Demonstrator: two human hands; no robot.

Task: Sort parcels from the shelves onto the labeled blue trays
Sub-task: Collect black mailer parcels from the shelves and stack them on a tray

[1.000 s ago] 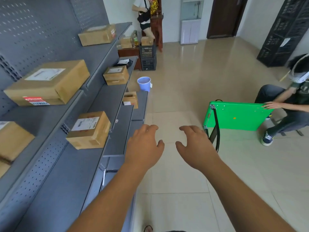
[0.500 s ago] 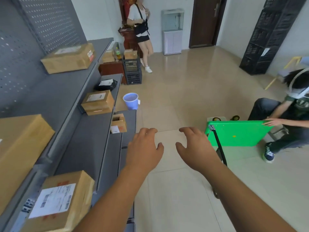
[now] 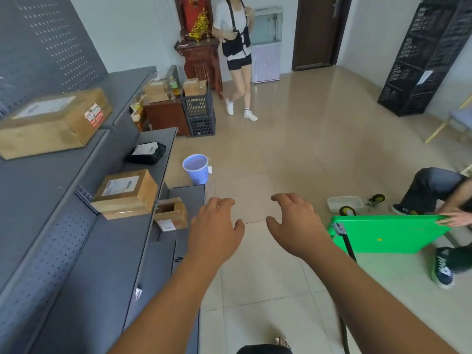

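A large cardboard parcel [image 3: 51, 121] with a white label and red stickers lies at far left on the top level of the grey shelves [image 3: 38, 200]. 1 level lower, a medium labelled parcel [image 3: 126, 192] sits at the shelf edge, with a black bag parcel [image 3: 145, 153] farther back on the same level. Just right of the medium parcel, on the lowest level, stands a small brown box [image 3: 171, 213] with its top open. Beyond it a blue bucket [image 3: 196, 168] stands on the tiled floor. The left hand [image 3: 217, 226] hovers over the shelf's right edge, grip released, fingers loosely curled and apart from every parcel. The right hand [image 3: 293, 223] hovers just beside it over the floor, grip also released. A standing person [image 3: 237, 47] is far behind them. At right, a seated person's hand [image 3: 454, 218] rests on the corner of a green board [image 3: 388, 233], with a white tray [image 3: 344, 203] just behind.
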